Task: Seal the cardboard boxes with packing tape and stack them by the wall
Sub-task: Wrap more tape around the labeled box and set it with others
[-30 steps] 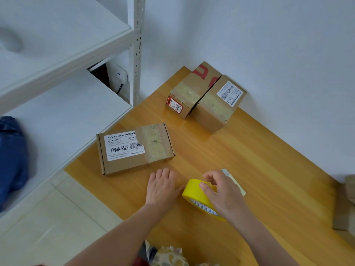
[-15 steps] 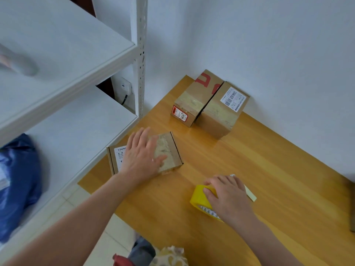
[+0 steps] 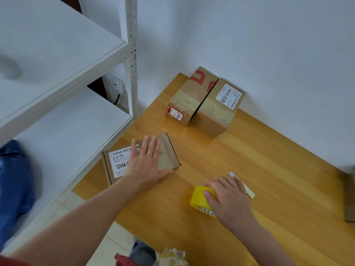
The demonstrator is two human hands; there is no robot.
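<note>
A flat cardboard box (image 3: 115,162) with a white label and a strip of tape across it lies near the table's left edge. My left hand (image 3: 147,166) lies flat on its top, fingers straight, thumb along the near side. My right hand (image 3: 228,196) rests on a yellow roll of packing tape (image 3: 198,197) lying on the table, fingers curved over it. Two taped boxes stand side by side against the wall: one with red markings (image 3: 189,96) and one with a white barcode label (image 3: 219,110).
The wooden table (image 3: 269,179) meets the white wall at the back. A white metal shelf unit (image 3: 57,83) stands to the left, with a blue bag (image 3: 13,189) on it. A pale strip (image 3: 247,189) lies beside my right hand. Another cardboard piece (image 3: 349,198) shows at the right edge.
My left hand left the table beside the tape roll and moved onto the flat box, where it has now spread flat. My right hand stayed on the tape roll, which settled lower onto the table.
</note>
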